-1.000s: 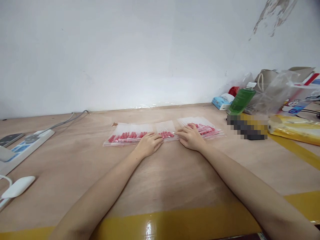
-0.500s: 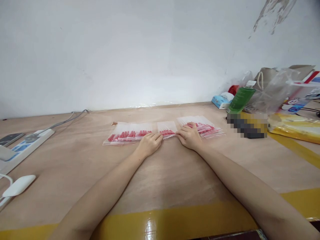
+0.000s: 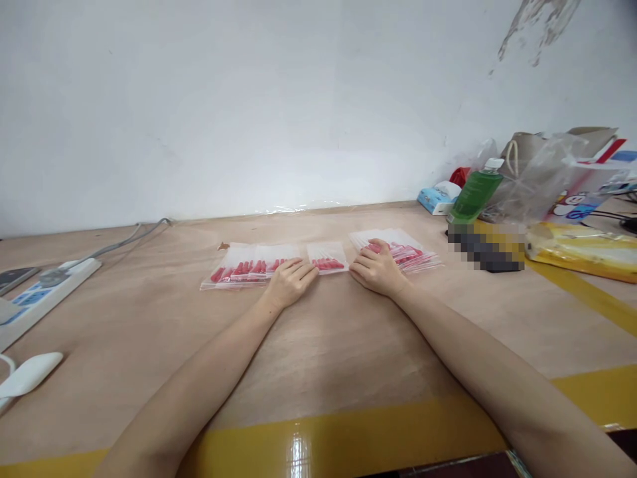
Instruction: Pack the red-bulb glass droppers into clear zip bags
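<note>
A small clear plastic bag with several red-ended pieces [image 3: 327,263] lies flat on the table between my hands. At its lower left corner rest the fingers of my left hand [image 3: 290,280], stretched out and laid down, palm low. Beneath and beyond them spreads an overlapping row of similar bags [image 3: 242,269]. My right hand [image 3: 379,269] sits just right of the middle bag, fingers apart and slightly bent, against a fanned pile of more such bags [image 3: 411,253]. Its fingertips are close to the middle bag's right edge; whether they touch it, I cannot tell.
On the left lie a power strip [image 3: 54,299] with a grey cable, a phone [image 3: 16,279] and a white plug-like piece [image 3: 32,374]. Right of the bags stand a green bottle [image 3: 475,192], a tissue pack [image 3: 438,199], plastic bags [image 3: 535,176] and a yellow package [image 3: 582,251].
My left hand has shifted slightly away from the middle bag, whose lower edge now lies flatter. The right hand stays nearly in place. The whole view has moved a little.
</note>
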`<state>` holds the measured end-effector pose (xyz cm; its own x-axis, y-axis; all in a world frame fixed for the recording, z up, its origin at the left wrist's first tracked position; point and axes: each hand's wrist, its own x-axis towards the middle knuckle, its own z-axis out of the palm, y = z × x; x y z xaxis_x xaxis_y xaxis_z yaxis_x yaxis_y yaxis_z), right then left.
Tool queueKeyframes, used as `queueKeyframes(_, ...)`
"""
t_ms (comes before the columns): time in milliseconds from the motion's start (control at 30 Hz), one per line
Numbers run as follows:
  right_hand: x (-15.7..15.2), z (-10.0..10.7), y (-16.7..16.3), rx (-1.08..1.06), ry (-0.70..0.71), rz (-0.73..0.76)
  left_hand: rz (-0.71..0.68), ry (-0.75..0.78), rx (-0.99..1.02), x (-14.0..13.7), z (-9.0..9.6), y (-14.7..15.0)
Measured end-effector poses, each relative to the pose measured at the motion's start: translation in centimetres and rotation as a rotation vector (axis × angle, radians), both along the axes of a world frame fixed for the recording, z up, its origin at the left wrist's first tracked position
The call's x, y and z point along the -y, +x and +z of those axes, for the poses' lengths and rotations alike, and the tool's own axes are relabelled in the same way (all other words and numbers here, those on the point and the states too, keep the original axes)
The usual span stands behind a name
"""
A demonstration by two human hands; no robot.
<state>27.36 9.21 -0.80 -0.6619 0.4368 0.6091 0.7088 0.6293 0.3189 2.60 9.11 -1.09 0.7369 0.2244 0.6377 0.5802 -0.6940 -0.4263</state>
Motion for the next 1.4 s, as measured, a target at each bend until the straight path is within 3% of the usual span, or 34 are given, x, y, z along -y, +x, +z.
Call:
queueKeyframes(333, 0.1, -0.1, -0.4, -0.009, 0.047, -0.011, -0.013, 0.002, 0.064, -0.1, 0.1, 0.2)
queueKeyframes(667, 0.3, -1.1, -5.1, -0.045, 0.002, 0.050, -0.032, -0.073, 0.023, -0.1, -0.1, 0.6)
queueKeyframes(900, 0.1, -1.1, -4.9, -0.025, 0.064, 0.055, -0.017, -0.090, 0.016, -0.2, -0.2, 0.7)
queueKeyframes(1067, 0.3, -0.8, -3.5, -0.014, 0.113, 0.000, 0.012, -0.082, 0.037, 0.1, -0.1, 0.9)
queueKeyframes(1200, 0.1, -0.4, -0.4, -0.016, 0.066, -0.083, 0.050, -0.078, 0.061, 0.0, 0.0, -0.2)
queueKeyframes(1400, -0.8, -0.4, 3.4, -0.278, -0.032, -0.226, 0.147, -0.028, 0.126, -0.4, 0.4, -3.6)
